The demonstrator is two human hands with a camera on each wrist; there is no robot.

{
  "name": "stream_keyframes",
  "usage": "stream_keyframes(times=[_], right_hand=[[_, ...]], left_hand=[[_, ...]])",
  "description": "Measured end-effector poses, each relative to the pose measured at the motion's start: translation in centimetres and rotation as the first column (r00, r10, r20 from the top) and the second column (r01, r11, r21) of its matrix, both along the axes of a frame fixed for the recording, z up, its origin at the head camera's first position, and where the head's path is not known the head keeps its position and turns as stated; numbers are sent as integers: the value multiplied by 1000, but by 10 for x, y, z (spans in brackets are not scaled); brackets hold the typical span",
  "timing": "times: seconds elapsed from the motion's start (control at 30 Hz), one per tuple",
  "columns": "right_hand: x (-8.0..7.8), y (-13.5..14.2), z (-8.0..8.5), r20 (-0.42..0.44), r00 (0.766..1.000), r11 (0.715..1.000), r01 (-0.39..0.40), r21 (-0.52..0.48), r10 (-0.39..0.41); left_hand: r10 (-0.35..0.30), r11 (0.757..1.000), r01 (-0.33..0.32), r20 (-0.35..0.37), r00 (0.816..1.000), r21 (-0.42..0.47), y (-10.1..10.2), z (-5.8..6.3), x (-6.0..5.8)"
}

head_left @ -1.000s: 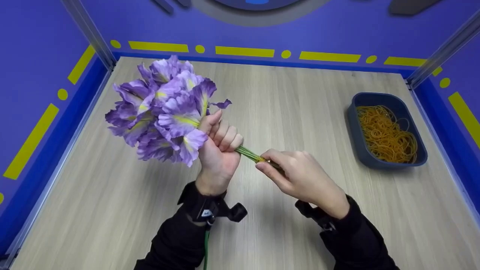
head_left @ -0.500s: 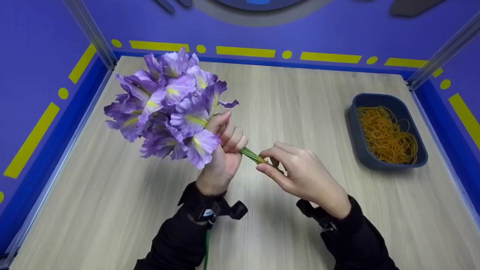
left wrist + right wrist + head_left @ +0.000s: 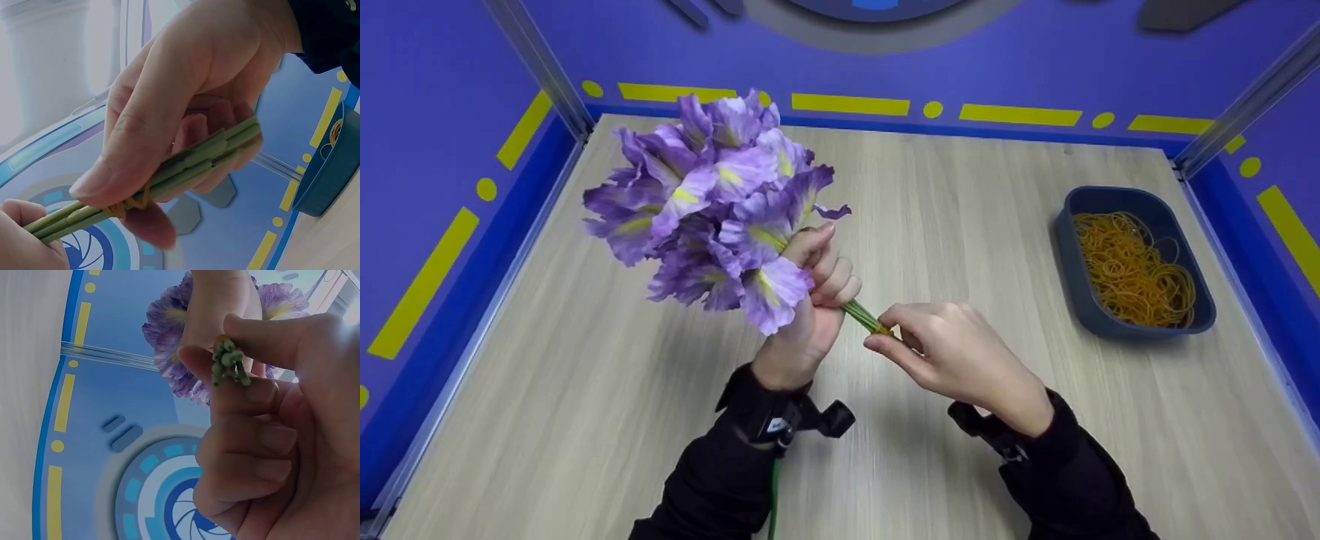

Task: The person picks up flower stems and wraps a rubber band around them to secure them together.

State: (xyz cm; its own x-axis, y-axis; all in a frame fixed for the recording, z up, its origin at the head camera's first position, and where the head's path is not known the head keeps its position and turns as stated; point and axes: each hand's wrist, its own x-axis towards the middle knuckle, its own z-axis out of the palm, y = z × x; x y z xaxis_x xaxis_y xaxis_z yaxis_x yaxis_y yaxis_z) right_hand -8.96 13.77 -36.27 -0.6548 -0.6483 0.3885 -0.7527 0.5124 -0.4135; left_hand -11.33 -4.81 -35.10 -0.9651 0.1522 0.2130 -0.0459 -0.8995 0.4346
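Observation:
A bouquet of purple artificial flowers (image 3: pixel 712 202) with yellow throats is held up over the table, blooms toward the back left. My left hand (image 3: pixel 817 300) grips its green stems (image 3: pixel 861 315) just below the blooms. Farther down, my right hand (image 3: pixel 960 352) pinches the stems between thumb and fingers. A yellow rubber band (image 3: pixel 129 205) is wound round the stems right at the right thumb and index finger, in the left wrist view. Past the band, the cut stem ends (image 3: pixel 229 363) stick out, facing the camera in the right wrist view.
A dark blue-grey bin (image 3: pixel 1072 300) full of tangled yellow rubber bands (image 3: pixel 1132 270) stands at the right of the wooden table (image 3: pixel 930 465). Blue panels (image 3: pixel 855 71) with yellow markings enclose the table at the back and both sides.
The blooms have shifted right and slightly toward the back, with my left hand moving right a little. My right hand stays at the banded stems throughout.

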Motion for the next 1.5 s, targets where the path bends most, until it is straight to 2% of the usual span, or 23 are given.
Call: stream_keyframes(times=[0.2, 0.53, 0.8, 0.97, 1.13, 1.2, 1.27, 1.3, 1.37, 1.4, 1.5], right_hand=[[1, -3, -4, -19, 1000, 1000, -7, 19, 7], [1, -5, -6, -34, 999, 1000, -23, -19, 23], [1, -7, -8, -44, 999, 999, -29, -40, 27], [-1, -8, -8, -50, 998, 995, -31, -93, 27], [-1, -8, -7, -42, 999, 992, -17, -123, 12], [-1, -7, -6, -37, 999, 991, -12, -136, 7], [-2, -7, -6, -41, 999, 988, -9, -153, 3], [-2, -7, -6, -46, 999, 986, -9, -164, 1], [-2, -6, -6, -58, 998, 983, -10, -185, -1], [-3, -6, -5, -65, 998, 981, -11, -194, -2], [-3, -6, -4, -72, 997, 976, -18, -219, 2]], left_hand=[[-36, 999, 36, -3, 999, -33, -3, 0, -1], [-44, 999, 43, -21, 999, -33, -5, 1, -2], [-66, 991, 56, -78, 995, -120, -4, 4, 0], [-48, 974, 28, -83, 995, -224, -1, 5, 1], [19, 936, -67, -142, 990, -345, 1, 6, 2], [58, 912, -132, -198, 978, -388, 1, 8, 3], [81, 870, -192, -251, 964, -453, 0, 11, 4], [81, 838, -214, -272, 959, -502, -1, 13, 6], [71, 752, -265, -326, 943, -604, -4, 15, 8], [55, 704, -285, -351, 935, -650, -5, 16, 11], [-20, 588, -328, -419, 908, -739, -10, 18, 17]])
